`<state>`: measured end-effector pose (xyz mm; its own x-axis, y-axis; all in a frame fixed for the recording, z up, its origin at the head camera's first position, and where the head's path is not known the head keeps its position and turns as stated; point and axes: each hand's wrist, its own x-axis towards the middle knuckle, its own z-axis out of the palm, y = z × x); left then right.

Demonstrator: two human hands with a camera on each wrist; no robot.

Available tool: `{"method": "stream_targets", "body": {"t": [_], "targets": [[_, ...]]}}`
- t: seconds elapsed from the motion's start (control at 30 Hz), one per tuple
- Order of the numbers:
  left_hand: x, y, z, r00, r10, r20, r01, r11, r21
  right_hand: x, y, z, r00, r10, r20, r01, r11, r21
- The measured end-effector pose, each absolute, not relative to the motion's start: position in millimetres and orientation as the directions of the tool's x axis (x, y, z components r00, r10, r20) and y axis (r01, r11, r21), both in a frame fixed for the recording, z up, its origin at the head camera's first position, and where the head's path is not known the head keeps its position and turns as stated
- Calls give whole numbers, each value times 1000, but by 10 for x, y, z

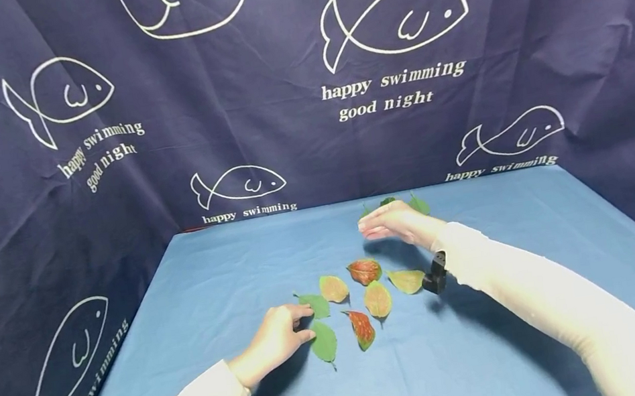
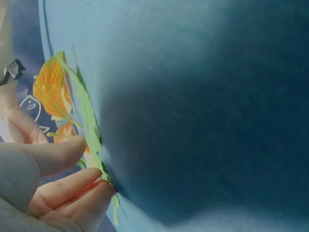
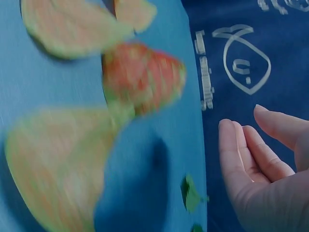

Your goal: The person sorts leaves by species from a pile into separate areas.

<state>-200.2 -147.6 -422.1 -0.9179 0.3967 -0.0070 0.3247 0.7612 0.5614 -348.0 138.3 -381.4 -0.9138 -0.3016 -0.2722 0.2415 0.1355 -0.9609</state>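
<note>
My left hand point(image 1: 276, 339) reaches in from the left, fingertips at one green leaf point(image 1: 316, 306) and thumb at a lower green leaf point(image 1: 324, 342). In the left wrist view its thumb and fingers stand apart along the leaf edge. My right hand point(image 1: 400, 221) is raised over the cloth with nothing in it, fingers extended, in front of several small green leaves point(image 1: 419, 204) it partly hides. Between the hands lie a red leaf point(image 1: 361, 328), another red leaf point(image 1: 364, 271) and yellowish leaves point(image 1: 377, 300), blurred in the right wrist view.
A blue cloth point(image 1: 187, 311) covers the table. Behind it and at both sides hangs a dark blue curtain point(image 1: 290, 93) with white fish and lettering. A black wrist camera point(image 1: 434, 274) hangs under the right sleeve, close above a yellow leaf point(image 1: 406, 281).
</note>
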Motion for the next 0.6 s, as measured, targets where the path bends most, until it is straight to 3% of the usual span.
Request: {"method": "stream_targets", "body": {"t": [0.33,0.6], "targets": [[-2133,-1523,-4193,-942,285,176,334,764,553,-3177,1116,-3893,-873,-392,-291,238,179,-955],[-2323,-1606,-4186,-959,235,159,284,783,554,-2942,934,-3868,-847,-445,-291,230,187,-955]]}}
